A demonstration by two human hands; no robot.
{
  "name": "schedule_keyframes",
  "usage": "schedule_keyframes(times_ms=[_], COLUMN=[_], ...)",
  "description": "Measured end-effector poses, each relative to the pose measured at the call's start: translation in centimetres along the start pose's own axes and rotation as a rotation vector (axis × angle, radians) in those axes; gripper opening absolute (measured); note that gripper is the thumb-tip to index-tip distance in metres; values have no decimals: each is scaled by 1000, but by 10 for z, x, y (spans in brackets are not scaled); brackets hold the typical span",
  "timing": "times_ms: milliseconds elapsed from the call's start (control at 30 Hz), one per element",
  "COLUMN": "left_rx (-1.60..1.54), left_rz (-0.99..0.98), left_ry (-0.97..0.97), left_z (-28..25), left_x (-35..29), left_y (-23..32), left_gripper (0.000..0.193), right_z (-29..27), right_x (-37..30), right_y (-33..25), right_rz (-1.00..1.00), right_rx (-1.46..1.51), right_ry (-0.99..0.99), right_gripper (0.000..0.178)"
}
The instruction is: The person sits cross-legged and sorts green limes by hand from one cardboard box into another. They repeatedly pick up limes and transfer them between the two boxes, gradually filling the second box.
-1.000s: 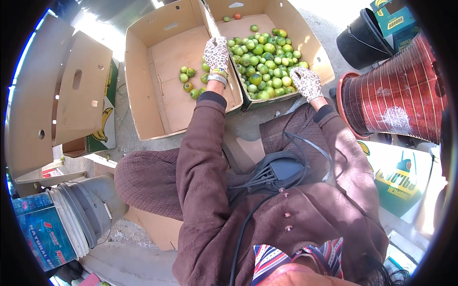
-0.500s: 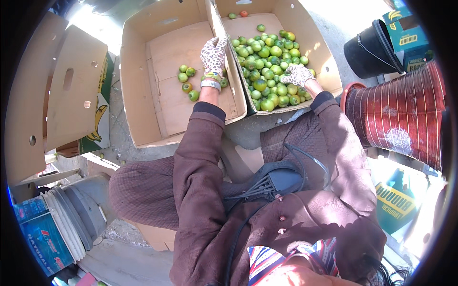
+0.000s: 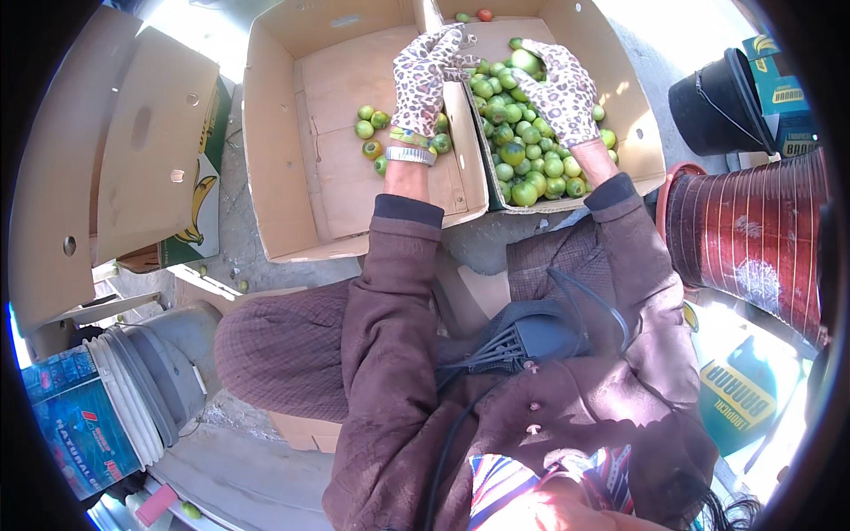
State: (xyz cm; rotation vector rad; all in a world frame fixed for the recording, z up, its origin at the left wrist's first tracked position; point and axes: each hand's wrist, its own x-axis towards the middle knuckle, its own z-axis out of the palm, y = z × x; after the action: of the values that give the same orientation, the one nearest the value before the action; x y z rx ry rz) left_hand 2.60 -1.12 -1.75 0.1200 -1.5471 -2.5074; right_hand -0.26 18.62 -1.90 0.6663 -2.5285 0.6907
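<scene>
The person sits low on the concrete floor (image 3: 239,239) in a brown coat (image 3: 390,327), both arms stretched to two open cardboard boxes standing side by side. Over on the right, the right hand (image 3: 567,96), in a spotted glove, is curled part-way closed, with a green tomato (image 3: 526,61) between thumb and fingers. It is above the right box (image 3: 639,146), where a heap of green tomatoes (image 3: 531,168) fills the middle and near end. Far up in that box, a red tomato (image 3: 484,15) sits well apart from the heap, with a small green one just beside it.

The left hand (image 3: 429,81), gloved the same way, is over the wall between the boxes, its fingers loosely parted and pointing right; from where I stand I can't see into its palm, so I can't tell whether anything is in it. A silver watch band (image 3: 410,156) circles that wrist. Below, the left box (image 3: 341,71) has only a few tomatoes (image 3: 372,149), greenish and orange-tinged, grouped toward its right side.

Further right lie a black bucket (image 3: 719,102) and a red ribbed container (image 3: 744,239), both tilted.
</scene>
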Motion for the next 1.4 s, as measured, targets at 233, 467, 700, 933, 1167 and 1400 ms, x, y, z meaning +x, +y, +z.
schedule_keyframes(times_ms=[233, 467, 700, 933, 1167, 1400], left_rx=[-377, 1056, 1775, 1321, 1057, 980], left_rz=[-50, 17, -284, -13, 186, 226], left_ry=[-166, 329, 79, 274, 364, 262], left_z=[-29, -117, -131, -124, -98, -61], left_x=[7, 13, 13, 20, 19, 14], left_y=[-14, -42, -95, -76, -52, -52], left_gripper=[37, 23, 28, 29, 29, 24], right_z=[16, 10, 18, 16, 39, 54], right_x=[15, -65, -92, -92, -53, -60], right_y=[-53, 68, 103, 66, 18, 33], right_rz=[-238, -18, 164, -16, 150, 363], right_rx=[202, -115, -245, -85, -261, -187], right_ry=[-24, -141, -292, -634, -995, -928], right_gripper=[41, 29, 24, 34, 48, 46])
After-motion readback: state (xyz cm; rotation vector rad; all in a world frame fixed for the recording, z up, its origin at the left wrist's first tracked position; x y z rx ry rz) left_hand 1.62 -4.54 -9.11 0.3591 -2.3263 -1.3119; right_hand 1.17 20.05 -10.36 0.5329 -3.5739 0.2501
